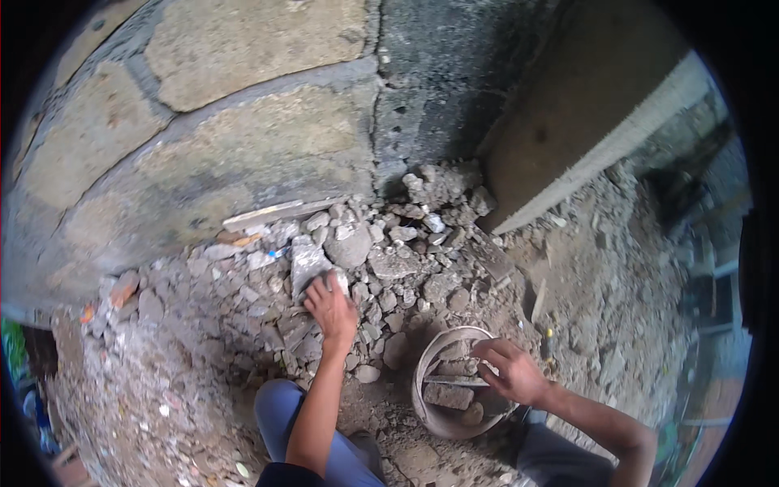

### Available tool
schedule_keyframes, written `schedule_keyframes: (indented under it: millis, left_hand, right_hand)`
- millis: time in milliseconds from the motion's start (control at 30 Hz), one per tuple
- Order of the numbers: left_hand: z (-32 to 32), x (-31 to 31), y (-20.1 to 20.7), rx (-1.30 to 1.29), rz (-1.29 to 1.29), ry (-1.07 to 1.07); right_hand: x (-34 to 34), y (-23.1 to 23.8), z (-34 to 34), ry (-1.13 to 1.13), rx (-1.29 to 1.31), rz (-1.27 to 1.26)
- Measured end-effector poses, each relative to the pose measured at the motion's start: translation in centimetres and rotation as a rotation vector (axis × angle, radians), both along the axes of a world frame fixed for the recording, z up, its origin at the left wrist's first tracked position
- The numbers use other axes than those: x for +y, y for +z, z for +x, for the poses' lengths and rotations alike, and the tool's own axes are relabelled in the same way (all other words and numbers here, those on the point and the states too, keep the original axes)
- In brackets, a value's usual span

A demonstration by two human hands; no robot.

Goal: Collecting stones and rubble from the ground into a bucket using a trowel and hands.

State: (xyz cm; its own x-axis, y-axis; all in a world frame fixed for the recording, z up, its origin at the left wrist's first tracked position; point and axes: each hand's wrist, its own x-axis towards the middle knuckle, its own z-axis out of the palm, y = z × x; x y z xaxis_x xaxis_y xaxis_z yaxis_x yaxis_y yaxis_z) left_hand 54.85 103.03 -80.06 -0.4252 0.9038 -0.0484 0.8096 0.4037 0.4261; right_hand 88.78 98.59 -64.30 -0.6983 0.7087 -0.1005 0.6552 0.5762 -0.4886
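A: Look up on the left. See anything big?
B: Yes, a stone wall! Made of big tan stones, with gray lines in between.
A: And right next to it?
B: A dark gray wall, all rough. Then a big brown slab with a pale edge, off to the right.
A: Now look low, by the foot of the stone wall.
B: A long thin board, lying along it. Near that, a tiny blue scrap.
A: Any yellow?
B: Just a little yellow bit, on the dirt to the right.
A: And way out at the edges?
B: Green leaves on the left, pale blue bars on the right, all fuzzy.
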Motion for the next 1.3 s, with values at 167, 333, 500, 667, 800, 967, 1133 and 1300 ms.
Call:
schedule_keyframes:
  millis: [167,333,500,667,800,967,1133,1300]
  left_hand:
    - [-1.4,-1.3,-1.8,-0.065,0.061,-0.025]
    - [-1.8,-3.3,1.0,-0.159,0.234,-0.149]
    - [0.7,-7.0,9.7,-0.564,0.187,-0.524]
    - [8.0,-11.4,12.1,-0.629,0.117,-1.065]
    - [12.2,-15.1,9.7,-0.536,0.041,-1.183]
    - [11.6,-13.8,7.4,-0.222,0.064,-1.285]
    - [11.8,-14.6,8.8,-0.171,0.047,-1.272]
    - [9.6,-13.7,8.4,-0.234,0.144,-1.090]
  right_hand:
    - [-2.8,4.7,-1.4,-0.109,-0.096,-0.058]
    - [-5.9,4.8,-1.8,-0.241,-0.048,-0.060]
    - [-8.2,0.7,-1.8,-0.556,0.228,0.077]
    - [-9.1,-3.3,0.2,-0.671,0.367,0.130]
    - [-10.7,-2.8,0.3,-0.656,0.470,0.129]
    - [-13.1,-2.2,2.1,-0.675,0.443,0.101]
    - [-13.8,-2.8,1.2,-0.662,0.500,0.019]
    - [-13.8,-5.2,-1.1,-0.551,0.377,0.028]
